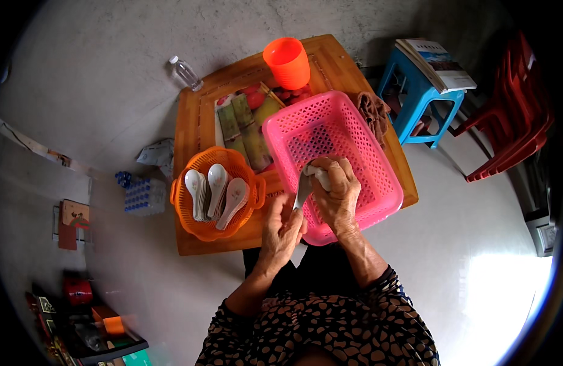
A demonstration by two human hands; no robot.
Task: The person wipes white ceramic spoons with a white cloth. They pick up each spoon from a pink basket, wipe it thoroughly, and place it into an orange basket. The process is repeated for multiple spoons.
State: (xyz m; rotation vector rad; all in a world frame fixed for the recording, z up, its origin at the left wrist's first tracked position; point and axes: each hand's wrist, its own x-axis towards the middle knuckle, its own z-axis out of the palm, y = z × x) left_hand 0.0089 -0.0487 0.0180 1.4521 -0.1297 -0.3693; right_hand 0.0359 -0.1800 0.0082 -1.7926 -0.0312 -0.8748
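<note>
Floor (476, 256): smooth pale grey concrete, with a bright glare patch at the lower right.
Worktop (190, 122): small square wooden table, warm orange-brown, standing on the floor.
Blue stool (415, 91): plastic, just right of the worktop, with a book (437, 61) lying on its seat.
Red chairs (513, 116): plastic, stacked, at the right edge.
Water bottle (185, 73): clear, lying on the floor beyond the worktop's left corner.
Bottle pack (144, 195): wrapped, blue caps, left of the worktop.
Clutter (86, 323): boxes and a dark tray at the lower left.
</note>
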